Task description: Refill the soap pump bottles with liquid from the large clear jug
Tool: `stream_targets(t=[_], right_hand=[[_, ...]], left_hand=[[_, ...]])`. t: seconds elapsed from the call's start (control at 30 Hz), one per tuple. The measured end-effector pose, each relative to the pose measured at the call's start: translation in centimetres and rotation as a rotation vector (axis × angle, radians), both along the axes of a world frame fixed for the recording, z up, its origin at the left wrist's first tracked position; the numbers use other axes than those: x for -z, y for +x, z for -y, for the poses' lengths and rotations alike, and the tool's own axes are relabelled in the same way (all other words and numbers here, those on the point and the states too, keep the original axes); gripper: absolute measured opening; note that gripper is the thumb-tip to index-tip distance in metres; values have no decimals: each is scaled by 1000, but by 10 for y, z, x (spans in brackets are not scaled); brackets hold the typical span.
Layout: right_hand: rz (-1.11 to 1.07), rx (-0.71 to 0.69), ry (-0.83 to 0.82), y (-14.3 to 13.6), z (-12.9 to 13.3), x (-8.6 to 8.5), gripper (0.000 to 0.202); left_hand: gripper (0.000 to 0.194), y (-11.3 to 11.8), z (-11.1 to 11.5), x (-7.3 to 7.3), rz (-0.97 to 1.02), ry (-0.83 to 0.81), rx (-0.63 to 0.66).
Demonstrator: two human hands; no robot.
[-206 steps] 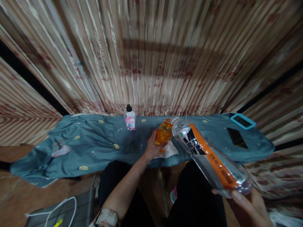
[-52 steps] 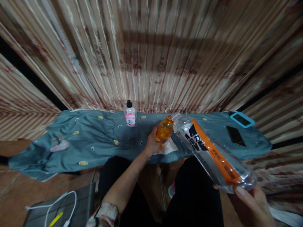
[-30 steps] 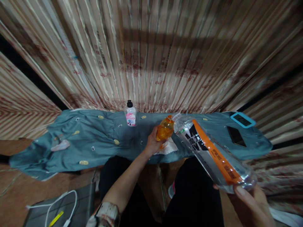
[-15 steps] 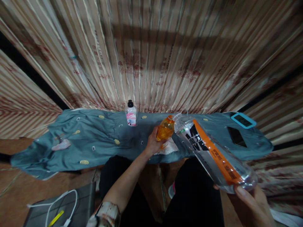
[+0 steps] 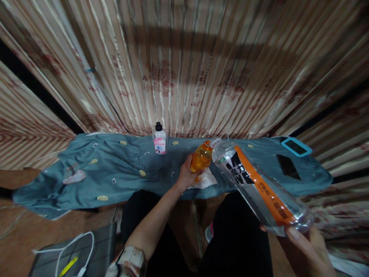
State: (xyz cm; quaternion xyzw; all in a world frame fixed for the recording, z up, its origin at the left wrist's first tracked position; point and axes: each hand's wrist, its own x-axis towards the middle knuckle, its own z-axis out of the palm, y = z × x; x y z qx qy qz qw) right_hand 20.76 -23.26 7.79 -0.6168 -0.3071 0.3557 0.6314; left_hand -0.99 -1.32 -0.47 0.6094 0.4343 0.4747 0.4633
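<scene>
My left hand (image 5: 187,172) is wrapped round an orange see-through bottle (image 5: 201,157), whose open neck points up and slightly right. Under it on the cloth lies a white tissue (image 5: 206,180). My right hand (image 5: 305,246) grips the base of a large clear plastic bottle (image 5: 259,184) with an orange and grey label. That bottle is tilted, its neck down and to the left, with the mouth beside the orange bottle's mouth. I cannot tell whether the two mouths touch, nor whether liquid flows between them.
A clear pump-top bottle (image 5: 160,140) with a pink label stands on the blue-green cloth (image 5: 129,154). A crumpled clear plastic piece (image 5: 74,176) lies left. On the right are a black phone (image 5: 288,167) and a blue-framed device (image 5: 296,147). A white cable (image 5: 92,244) rests on a grey surface lower left.
</scene>
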Motion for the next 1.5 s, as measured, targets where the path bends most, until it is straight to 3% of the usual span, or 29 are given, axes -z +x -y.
stream_targets(t=[0.23, 0.47, 0.73, 1.07, 1.5], right_hand=[[-15, 5, -22, -8, -1, -8, 65], [9, 20, -8, 0, -1, 3, 66], [0, -2, -20, -9, 0, -9, 63], [25, -6, 12, 4, 0, 5, 58], [-28, 2, 12, -1, -2, -3, 63]], left_hand=[[67, 0, -1, 2, 8, -7, 4], [65, 1, 0, 1, 17, -14, -5], [67, 1, -1, 3, 28, 1, -5], [68, 2, -1, 2, 25, -11, -5], [68, 1, -1, 2, 23, -4, 4]])
